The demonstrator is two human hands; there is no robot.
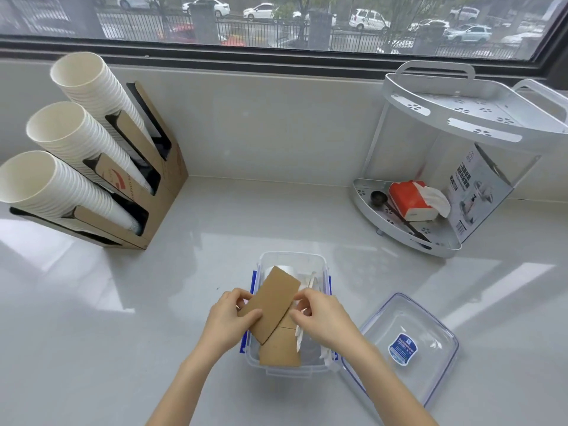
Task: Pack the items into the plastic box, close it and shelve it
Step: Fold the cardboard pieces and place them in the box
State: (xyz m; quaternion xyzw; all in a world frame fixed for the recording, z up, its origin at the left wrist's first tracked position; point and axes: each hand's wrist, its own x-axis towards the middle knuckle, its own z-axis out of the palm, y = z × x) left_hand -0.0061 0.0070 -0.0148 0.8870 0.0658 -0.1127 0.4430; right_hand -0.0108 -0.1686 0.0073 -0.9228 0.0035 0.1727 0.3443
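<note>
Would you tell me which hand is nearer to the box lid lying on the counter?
Right. The right hand is beside the lid; the left hand is across the plastic box.

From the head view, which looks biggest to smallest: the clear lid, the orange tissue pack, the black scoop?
1. Clear lid, though it lies nearest the camera.
2. Orange tissue pack.
3. Black scoop, slimmest.

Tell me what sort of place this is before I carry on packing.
Probably an office pantry or coffee corner, at a pale counter under a window. Three stacks of white paper cups sit in a brown cardboard dispenser, and a white two-tier corner shelf holds a black scoop and a red tissue pack.
</note>
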